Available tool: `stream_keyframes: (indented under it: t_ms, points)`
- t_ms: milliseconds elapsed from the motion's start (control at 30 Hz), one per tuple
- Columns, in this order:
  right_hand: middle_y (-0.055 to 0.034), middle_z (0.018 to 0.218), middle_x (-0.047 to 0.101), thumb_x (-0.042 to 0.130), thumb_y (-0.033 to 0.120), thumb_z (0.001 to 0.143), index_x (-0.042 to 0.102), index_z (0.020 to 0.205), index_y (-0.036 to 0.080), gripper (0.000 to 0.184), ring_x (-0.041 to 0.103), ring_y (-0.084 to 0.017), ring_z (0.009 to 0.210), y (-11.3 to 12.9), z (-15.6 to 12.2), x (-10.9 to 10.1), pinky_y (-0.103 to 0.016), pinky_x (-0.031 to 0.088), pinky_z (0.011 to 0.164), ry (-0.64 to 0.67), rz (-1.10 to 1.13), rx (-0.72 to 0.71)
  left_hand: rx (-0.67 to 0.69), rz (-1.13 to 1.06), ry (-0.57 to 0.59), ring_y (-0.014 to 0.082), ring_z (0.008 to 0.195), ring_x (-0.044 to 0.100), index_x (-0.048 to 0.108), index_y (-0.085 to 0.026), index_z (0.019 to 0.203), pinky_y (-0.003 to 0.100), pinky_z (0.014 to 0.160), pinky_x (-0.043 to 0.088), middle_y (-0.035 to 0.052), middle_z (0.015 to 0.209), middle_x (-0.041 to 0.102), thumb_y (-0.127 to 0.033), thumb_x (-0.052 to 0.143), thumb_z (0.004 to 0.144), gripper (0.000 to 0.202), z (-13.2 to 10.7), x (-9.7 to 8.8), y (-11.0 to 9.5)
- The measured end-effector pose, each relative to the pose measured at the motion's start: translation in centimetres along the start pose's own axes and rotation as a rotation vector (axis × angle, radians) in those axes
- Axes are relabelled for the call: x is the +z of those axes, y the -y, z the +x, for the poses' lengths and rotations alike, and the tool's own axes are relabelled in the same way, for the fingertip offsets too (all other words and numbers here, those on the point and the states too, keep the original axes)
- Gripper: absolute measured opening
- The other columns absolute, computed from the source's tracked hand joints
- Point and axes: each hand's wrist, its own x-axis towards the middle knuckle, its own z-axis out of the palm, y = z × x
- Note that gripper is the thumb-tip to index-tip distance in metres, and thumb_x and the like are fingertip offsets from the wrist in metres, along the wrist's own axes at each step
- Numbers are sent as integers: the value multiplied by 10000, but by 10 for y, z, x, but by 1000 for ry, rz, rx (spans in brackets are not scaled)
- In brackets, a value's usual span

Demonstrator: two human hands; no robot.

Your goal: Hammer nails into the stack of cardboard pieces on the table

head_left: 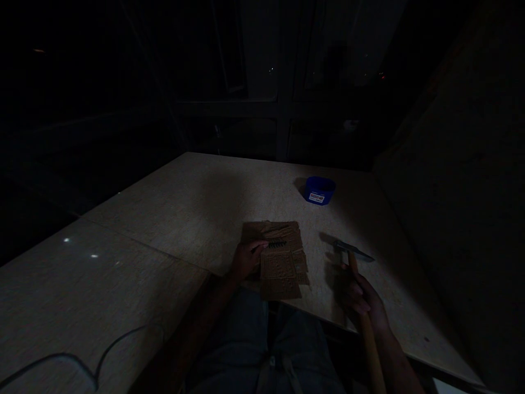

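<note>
My right hand [363,298] is wrapped round the wooden handle of a hammer [353,251], whose metal head is raised to the right of the cardboard. On the left, my left hand [247,258] rests over the edge of a worn brown cardboard piece [281,287], thumb and fingertips pressed together. Those fingertips are at the left end of a row of several small dark nail-like pieces [278,244] on the cardboard. Whether they pinch one of these is too dark to tell. Rows of small holes or dents mark the cardboard's lower part.
A blue plastic tub [320,191] with a white label stands behind the cardboard, to the right. The pale tabletop [164,202] has a seam on its left side. A cable [74,358] lies at the lower left. A dark wall rises along the right edge.
</note>
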Motion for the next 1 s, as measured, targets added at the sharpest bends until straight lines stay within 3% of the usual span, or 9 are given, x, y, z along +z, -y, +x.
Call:
stream_keyframes:
  t_ms: [467, 733, 900, 1000]
  points:
    - [129, 523, 376, 663, 228, 862, 599, 1031, 170, 191, 229, 20, 292, -1, 1, -1, -58, 248, 262, -38, 45, 4, -56, 34, -21, 177, 902, 709, 760, -221, 924, 298, 841, 557, 21, 941, 759, -281, 602, 868, 178, -3, 4, 0]
    - [126, 521, 393, 637, 241, 889, 594, 1047, 178, 175, 272, 14, 292, 0, 1, -7, -66, 269, 265, 31, 36, 24, -68, 28, -45, 170, 889, 707, 751, -222, 930, 296, 843, 559, 22, 940, 757, -269, 618, 850, 162, -4, 7, 1]
    - [122, 530, 427, 673, 212, 852, 587, 1033, 172, 204, 301, 9, 293, 0, -1, -3, -74, 291, 260, -40, 75, 8, -68, -4, -56, 173, 920, 705, 731, -205, 1003, 309, 873, 559, 40, 993, 751, -258, 648, 821, 206, -5, 11, 4]
    - [121, 506, 405, 721, 223, 803, 586, 945, 177, 201, 277, 5, 289, -2, -3, 5, -79, 293, 261, -110, -11, -17, -88, -32, -50, 174, 914, 706, 723, -197, 1015, 308, 850, 567, 42, 993, 751, -252, 643, 819, 219, -6, 13, 5]
